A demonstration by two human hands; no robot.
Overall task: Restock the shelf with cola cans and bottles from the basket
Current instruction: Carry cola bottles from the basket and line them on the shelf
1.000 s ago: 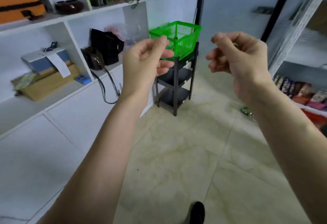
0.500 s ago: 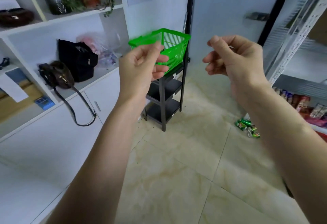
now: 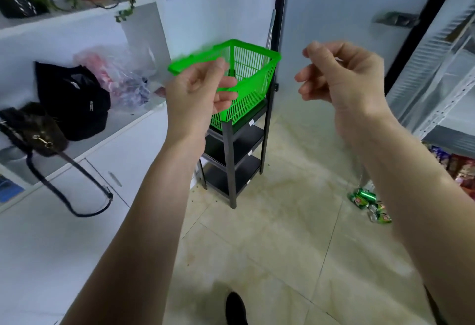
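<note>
both hands are raised, loosely curled and holding nothing. beyond them the green basket (image 3: pixel 246 85) sits on the top tier of the black rack (image 3: pixel 232 160), its long axis running away. left hand (image 3: pixel 198 96) overlaps its near rim; right hand (image 3: pixel 344 78) is off to its right.

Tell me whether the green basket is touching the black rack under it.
Touching. Head view: the green basket sits directly on the black rack top shelf.

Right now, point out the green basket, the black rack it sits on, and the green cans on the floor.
green basket (image 3: pixel 253 88): head view, on its right mesh wall.
black rack (image 3: pixel 232 153): head view, on its middle shelf.
green cans (image 3: pixel 365 196): head view, on the nearest can's side.
</note>
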